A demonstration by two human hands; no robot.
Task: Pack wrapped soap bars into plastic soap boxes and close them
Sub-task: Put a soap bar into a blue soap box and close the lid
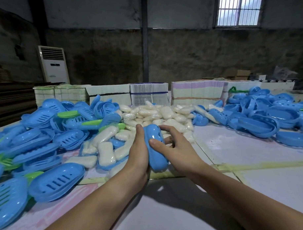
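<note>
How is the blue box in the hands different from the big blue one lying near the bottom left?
The held soap box is closed, both halves together; the slotted box half looks like one open piece. The held one is gripped by the left hand and right hand; the other lies on the table. Both are blue oval plastic.

Dim room, barred window [238, 12] daylight, fisheye-bent edges.

Both forearms extended fwd, converging at centre. Left hand [137, 148]: palm turned inward, fingers wrapped behind soap box [155, 147], thumb up along its side. Right hand [170, 146]: thumb pressing on top, fingers curled over far end.
</note>
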